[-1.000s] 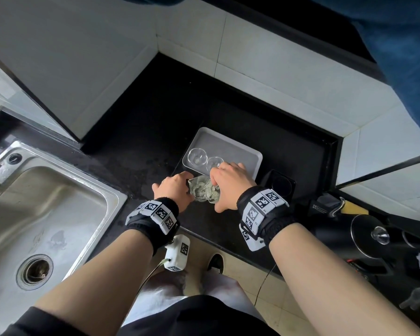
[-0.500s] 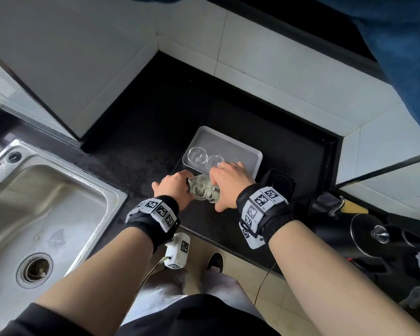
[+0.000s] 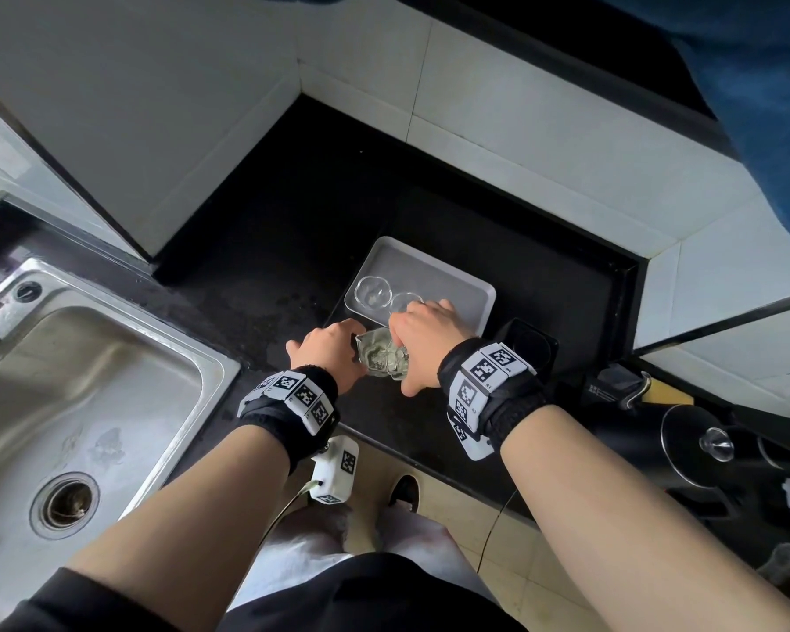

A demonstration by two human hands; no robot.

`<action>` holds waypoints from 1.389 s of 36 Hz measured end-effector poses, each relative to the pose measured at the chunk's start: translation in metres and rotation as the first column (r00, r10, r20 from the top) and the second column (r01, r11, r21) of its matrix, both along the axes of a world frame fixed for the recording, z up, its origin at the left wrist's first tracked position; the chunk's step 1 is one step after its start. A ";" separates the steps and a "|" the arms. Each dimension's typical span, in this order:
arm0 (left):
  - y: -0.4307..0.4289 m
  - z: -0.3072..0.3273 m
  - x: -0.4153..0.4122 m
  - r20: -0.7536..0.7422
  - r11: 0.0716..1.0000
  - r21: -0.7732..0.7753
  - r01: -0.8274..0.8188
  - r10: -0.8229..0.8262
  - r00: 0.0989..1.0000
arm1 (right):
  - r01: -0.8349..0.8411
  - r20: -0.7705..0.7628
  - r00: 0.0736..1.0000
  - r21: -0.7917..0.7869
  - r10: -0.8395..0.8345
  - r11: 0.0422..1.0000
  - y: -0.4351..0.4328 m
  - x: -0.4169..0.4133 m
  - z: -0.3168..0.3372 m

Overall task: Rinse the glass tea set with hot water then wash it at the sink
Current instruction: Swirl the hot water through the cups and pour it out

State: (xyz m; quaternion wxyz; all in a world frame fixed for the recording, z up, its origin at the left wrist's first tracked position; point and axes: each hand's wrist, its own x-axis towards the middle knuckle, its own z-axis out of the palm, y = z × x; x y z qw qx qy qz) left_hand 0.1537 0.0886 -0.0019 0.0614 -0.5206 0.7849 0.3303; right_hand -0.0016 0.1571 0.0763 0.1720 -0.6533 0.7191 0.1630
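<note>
Gripping a clear glass tea vessel between both hands, at the near edge of the grey rectangular tray.
The left hand curls round its left side, and the right hand clasps over its top, knuckles up. Its long axis cannot be told.

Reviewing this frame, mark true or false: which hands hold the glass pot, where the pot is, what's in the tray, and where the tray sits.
1. The left hand and right hand both hold the pot. True.
2. The pot is over the sink. False: it is over the counter, at the tray's near edge.
3. Two cups stand in the tray. True.
4. The tray sits in the sink. False: it sits on the counter, right of the sink.
</note>
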 end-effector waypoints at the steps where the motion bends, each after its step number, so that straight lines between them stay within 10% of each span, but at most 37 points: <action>1: 0.000 0.001 -0.001 0.001 1.000 -0.001 0.005 -0.005 1.000 | 0.004 0.002 1.000 0.000 -0.004 1.000 0.000 -0.001 0.000; 50: 0.015 -0.017 -0.041 0.121 0.991 -0.022 0.128 -0.125 0.985 | 0.052 0.019 0.998 0.069 -0.053 0.996 0.017 -0.035 -0.028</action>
